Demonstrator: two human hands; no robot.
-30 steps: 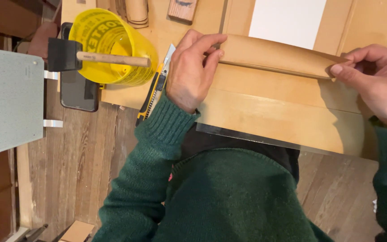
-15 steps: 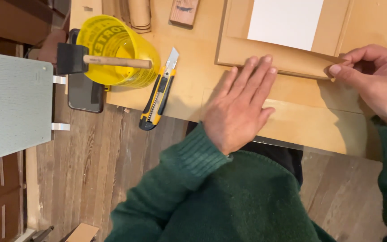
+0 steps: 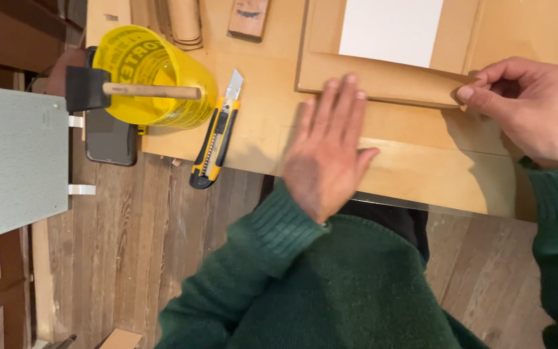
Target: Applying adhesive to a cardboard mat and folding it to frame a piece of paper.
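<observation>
My left hand lies flat with fingers spread on the light wooden board, its fingertips reaching the near edge of a thin tan panel. My right hand pinches the right end of that panel's folded edge between thumb and forefinger. A white sheet rests on the panel farther back. A yellow and black utility knife, blade out, lies on the board just left of my left hand.
A yellow plastic tub with a foam brush across it stands at the left. A dark phone lies beside it at the board's edge. A grey panel is far left. A small wood block and rolled material sit at the back.
My left hand let go of the panel's folded edge, drew back toward me and flattened on the board. The fold has been laid down flat. My right hand kept its pinch.
</observation>
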